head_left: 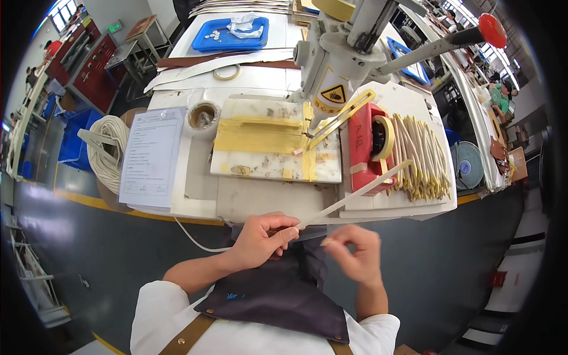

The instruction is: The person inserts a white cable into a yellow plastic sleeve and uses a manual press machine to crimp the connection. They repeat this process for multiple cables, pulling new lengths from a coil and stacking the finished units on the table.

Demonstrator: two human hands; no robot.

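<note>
Below the table's front edge, my left hand (263, 239) grips a white cord (349, 200) between thumb and fingers. The cord slants up and right to a yellow-wrapped tip beside the red tape dispenser (362, 142). My right hand (358, 254) hangs apart from the cord, to its right, fingers curled in with nothing seen between them. A roll of yellow tape (383, 137) sits in the dispenser. To its right lies a bundle of cut white cords (417, 148) with yellow-wrapped ends.
A grey press (343, 65) with a red-knobbed lever (492, 31) stands over a white, yellow-taped slab (236, 165). Leftward are a tape roll (203, 116), a printed sheet (151, 157) and a cord coil (109, 148). A blue tray (204, 42) lies at the back.
</note>
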